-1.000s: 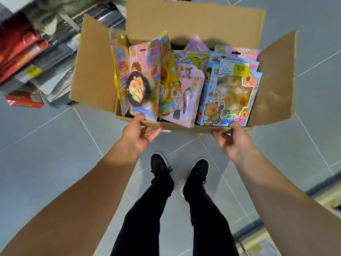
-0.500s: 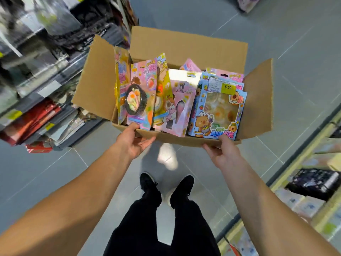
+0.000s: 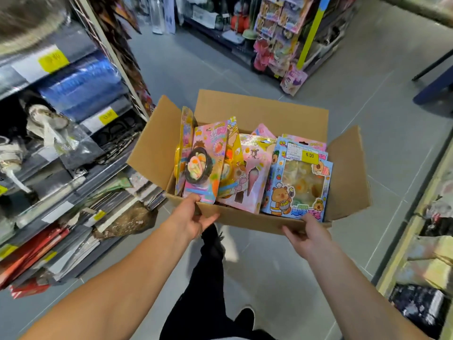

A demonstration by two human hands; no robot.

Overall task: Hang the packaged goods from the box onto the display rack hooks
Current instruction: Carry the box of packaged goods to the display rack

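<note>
head view: worn on head, faces forward and down, close above box (image 3: 247,218)
views: one only

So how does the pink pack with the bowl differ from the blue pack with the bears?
The pink pack is a narrow card carrying a round black bowl; the blue pack is a wider box with a clear window. The blue pack bears a yellow 6.00 tag; none shows on the pink pack. Both stand upright in the box.

price sticker (image 3: 309,156): yellow, reads "6.00" | on: blue toy package (image 3: 297,182) in cardboard box (image 3: 259,111) | shelf tags (image 3: 52,60): yellow, blurred, unreadable
</note>
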